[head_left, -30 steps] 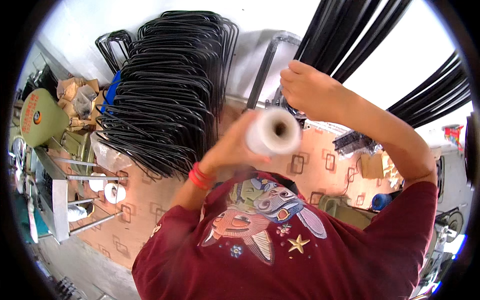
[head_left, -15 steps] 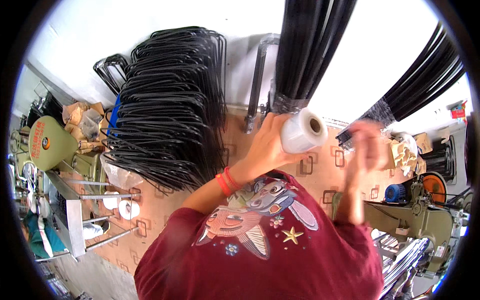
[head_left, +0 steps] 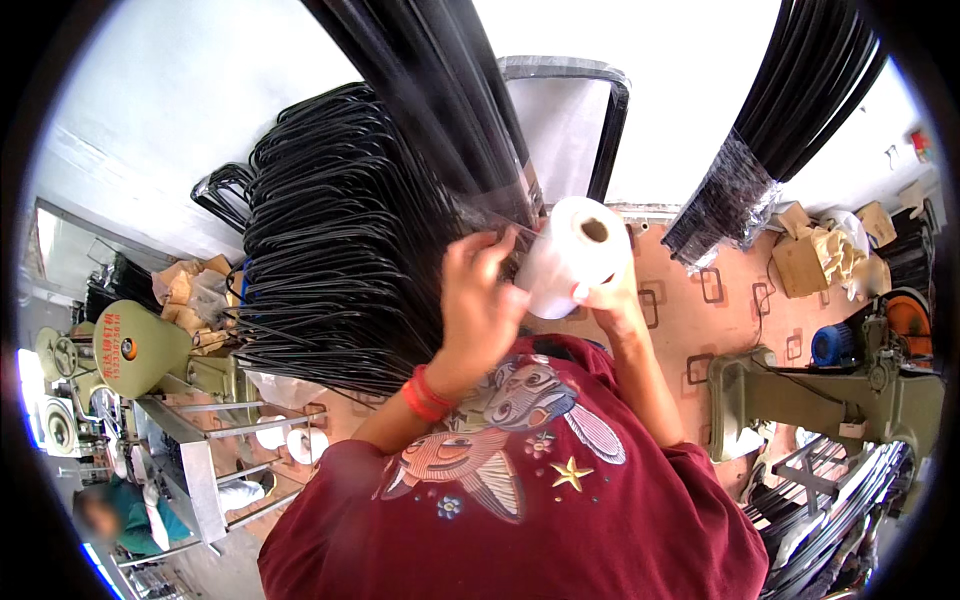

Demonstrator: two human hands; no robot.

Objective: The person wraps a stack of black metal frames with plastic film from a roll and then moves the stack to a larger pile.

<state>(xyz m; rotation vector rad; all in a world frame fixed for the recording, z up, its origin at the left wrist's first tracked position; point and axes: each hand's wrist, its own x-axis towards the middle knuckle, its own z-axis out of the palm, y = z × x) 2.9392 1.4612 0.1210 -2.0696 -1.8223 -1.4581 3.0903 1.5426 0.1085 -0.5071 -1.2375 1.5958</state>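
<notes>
In my right hand [head_left: 612, 295] is a roll of clear stretch film [head_left: 560, 265], its brown hollow core facing up. My fingers and thumb close around the roll's right side. Just left of it, my left hand [head_left: 478, 300], with red bands at the wrist, holds nothing; its fingers are apart and a little blurred. Directly beyond both hands leans a tall bundle of black frames [head_left: 440, 90]. Clear film shows around the bundle's lower part, close to the roll and my left fingertips. Whether the left fingers touch that film is hard to make out.
A large stack of black bent frames [head_left: 320, 230] stands left. Another film-wrapped bundle [head_left: 735, 185] leans against the wall at right. Green machines [head_left: 145, 345] stand on both sides. A metal stand [head_left: 190, 450] is at lower left, beside a person in green [head_left: 140, 520]. Cardboard boxes [head_left: 800, 262] lie far right.
The film roll has passed from my left hand to my right. My left hand has let go and sits left of the roll. The view has shifted; the bundle now appears farther left.
</notes>
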